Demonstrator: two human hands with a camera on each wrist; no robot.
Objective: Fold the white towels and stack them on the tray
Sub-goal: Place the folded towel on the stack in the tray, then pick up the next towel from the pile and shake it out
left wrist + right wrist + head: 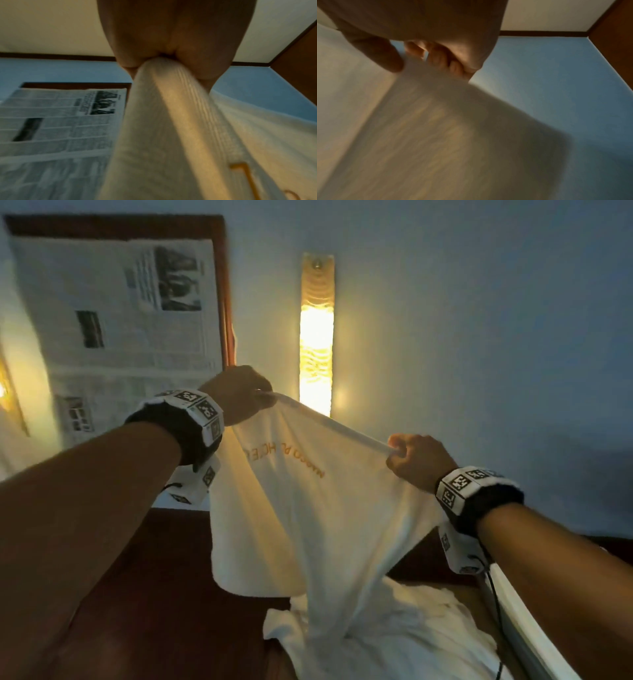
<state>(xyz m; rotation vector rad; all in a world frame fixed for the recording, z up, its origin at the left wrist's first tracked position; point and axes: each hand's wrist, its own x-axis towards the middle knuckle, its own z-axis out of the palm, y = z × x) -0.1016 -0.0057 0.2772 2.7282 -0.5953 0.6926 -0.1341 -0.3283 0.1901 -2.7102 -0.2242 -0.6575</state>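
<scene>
Between the two grips the towel's top hem runs taut, closing the straight line from the left hand to the right hand. Below both grips the hanging cloth fills the space down to the heap of white towels on the dark wooden surface. Beyond the left grip, the wall carries a lit wall lamp and, further left of it, a framed newspaper. Above and outward of the right grip only bare wall shows. Under the left forearm the wooden surface lies open. Under the right forearm a white edge and a dangling black cable cross the way.
</scene>
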